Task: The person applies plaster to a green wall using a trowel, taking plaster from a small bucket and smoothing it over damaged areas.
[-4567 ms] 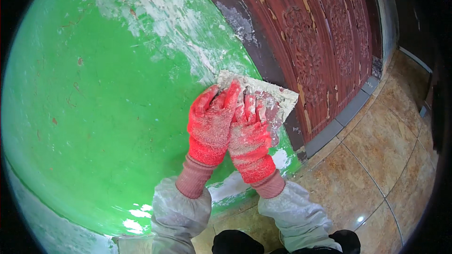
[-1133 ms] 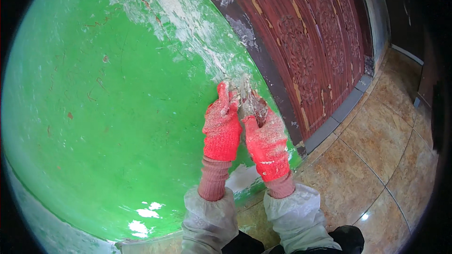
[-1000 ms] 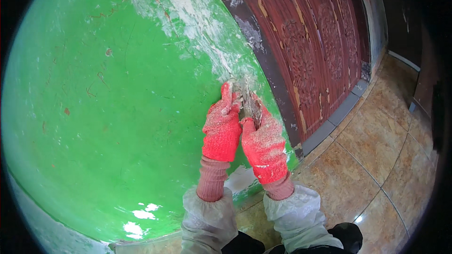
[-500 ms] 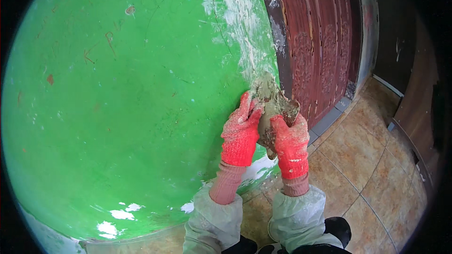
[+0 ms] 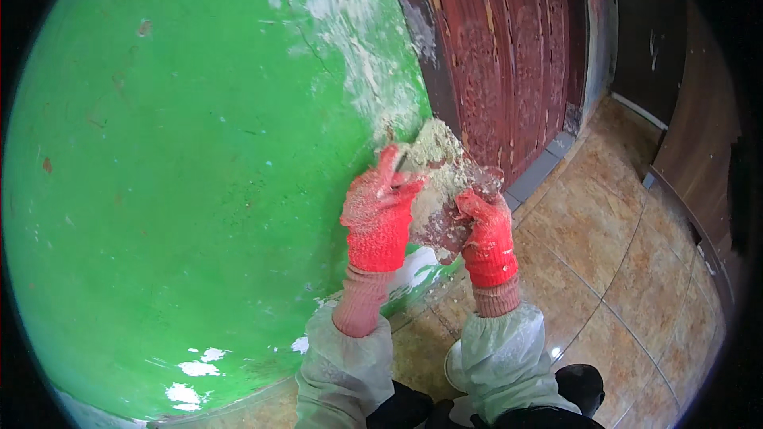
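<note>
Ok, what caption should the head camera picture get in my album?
Gloved right hand holds a paste-smeared board, left hand at its edge, near a green wall and reddish door.

Left hand (image 5: 380,218): fingertips blurred; whether they grip anything between them cannot be determined. Right hand (image 5: 486,234): fingers concealed behind the smeared plate (image 5: 437,210), thumb side exposed. Plate: upper face largely obscured by pale paste; underside out of sight. Door (image 5: 509,71) and green wall (image 5: 222,191): far portions cut off. Left sleeve (image 5: 346,365): cut off at the near edge. Black rounded object (image 5: 582,389), near right: kind not determinable. Brown panel (image 5: 707,135), right: outer part lost in the dark rim.
</note>
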